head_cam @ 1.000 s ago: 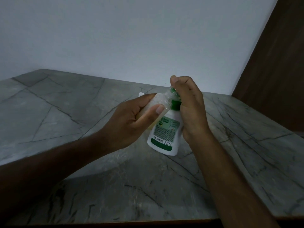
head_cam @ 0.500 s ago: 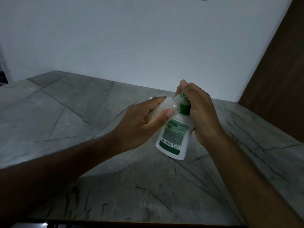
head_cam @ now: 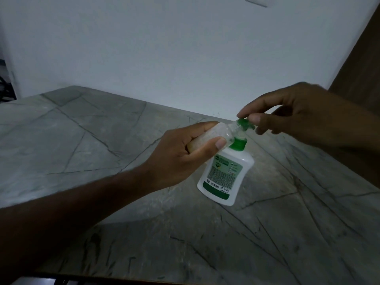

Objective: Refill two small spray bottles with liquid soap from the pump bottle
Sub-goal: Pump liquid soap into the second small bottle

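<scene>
A: How are the arms set?

B: The left forearm comes in from the near left and rises toward the middle of the marble counter (head_cam: 86, 128). The left hand (head_cam: 181, 155) is curled, thumb nearest the camera, knuckles toward the far side. The right hand (head_cam: 296, 116) reaches in from the right, palm down, above the pump bottle (head_cam: 225, 173); its wrist runs off the right edge.

A: What is hard to read?

B: Light is dim. Most of the small spray bottle (head_cam: 209, 134) sits inside the left fist, so only its clear shoulder and open neck show. Its contents cannot be judged. The label print on the pump bottle is too small to read. A white wall plate (head_cam: 257, 1) is cut by the top edge.

A: And the grips?

B: The left hand is wrapped closed around the spray bottle, which lies tilted, neck pointing right at the green pump head (head_cam: 244, 124). The right hand is narrowed to a pinch: thumb and forefinger meet on the pump head, other fingers loosely bent. Whether the nozzle touches the neck, I cannot tell.

A: Where is the pump bottle?

B: It stands on the counter, right of centre, leaning in this wide view, just beside the left hand.
</scene>
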